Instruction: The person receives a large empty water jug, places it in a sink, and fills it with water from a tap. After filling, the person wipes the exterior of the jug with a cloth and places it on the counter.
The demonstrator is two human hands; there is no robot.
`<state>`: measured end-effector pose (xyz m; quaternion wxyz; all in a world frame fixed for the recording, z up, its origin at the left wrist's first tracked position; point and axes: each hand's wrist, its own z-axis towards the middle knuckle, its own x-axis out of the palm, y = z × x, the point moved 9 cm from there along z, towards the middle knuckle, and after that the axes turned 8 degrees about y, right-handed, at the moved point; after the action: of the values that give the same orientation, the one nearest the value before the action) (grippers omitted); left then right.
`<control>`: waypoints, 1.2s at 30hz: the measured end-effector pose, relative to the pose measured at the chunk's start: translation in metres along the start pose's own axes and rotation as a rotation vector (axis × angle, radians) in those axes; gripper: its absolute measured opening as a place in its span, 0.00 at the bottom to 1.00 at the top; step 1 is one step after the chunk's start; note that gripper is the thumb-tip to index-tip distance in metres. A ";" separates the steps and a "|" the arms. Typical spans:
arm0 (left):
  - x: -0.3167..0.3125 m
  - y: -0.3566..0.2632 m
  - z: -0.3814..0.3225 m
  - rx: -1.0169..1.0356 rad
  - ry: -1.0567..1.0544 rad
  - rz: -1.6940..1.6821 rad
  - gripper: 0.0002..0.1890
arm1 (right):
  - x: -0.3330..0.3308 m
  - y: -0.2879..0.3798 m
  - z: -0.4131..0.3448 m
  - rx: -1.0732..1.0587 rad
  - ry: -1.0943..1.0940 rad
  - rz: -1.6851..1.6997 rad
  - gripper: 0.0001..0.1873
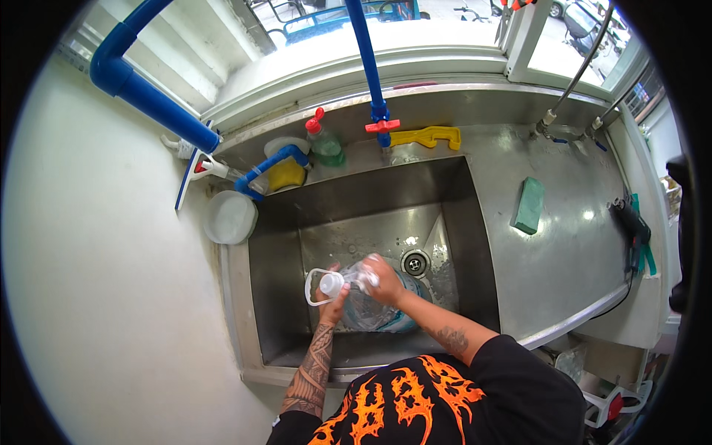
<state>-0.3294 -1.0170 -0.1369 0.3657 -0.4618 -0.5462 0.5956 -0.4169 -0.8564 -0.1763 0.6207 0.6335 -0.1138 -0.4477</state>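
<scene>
A large clear plastic water bottle [367, 311] lies tilted in the stainless steel sink [334, 233], its neck towards the left. On the neck sits a white cap [332, 284] with a white carrying handle [308, 289] around it. My left hand [332, 308] grips the bottle at its neck, just below the cap. Against the bottle's shoulder my right hand [384, 282] is closed on a crumpled whitish, partly clear piece [364, 275]; whether it is film or a wet cloth I cannot tell. The bottle's far side is partly hidden by my right hand and forearm.
Behind the sink stand a blue pipe tap [382, 125], a green soap bottle [328, 147], a yellow sponge [286, 173] and a yellow plastic wrench [428, 137]. White bowls [231, 217] sit at the left corner. A green block [528, 206] and black heat gun [633, 222] lie right.
</scene>
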 end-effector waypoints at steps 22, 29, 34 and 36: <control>-0.052 0.065 -0.029 -0.296 -0.724 -0.328 0.20 | -0.027 -0.109 -0.159 1.150 -0.179 0.049 0.23; -0.026 0.063 -0.025 -0.346 -0.758 -0.458 0.22 | 0.057 0.067 -0.013 -0.089 -0.099 -0.429 0.15; -0.034 0.047 -0.039 -0.249 -0.662 -0.497 0.16 | 0.025 0.081 0.071 0.074 0.084 -0.282 0.17; -0.033 0.034 -0.047 -0.217 -0.549 -0.365 0.17 | 0.012 0.066 0.098 0.333 0.087 -0.167 0.23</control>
<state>-0.2725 -1.0380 -0.1644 0.2544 -0.2149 -0.7580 0.5608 -0.4523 -0.9452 -0.1060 0.4723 0.7535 -0.1065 -0.4447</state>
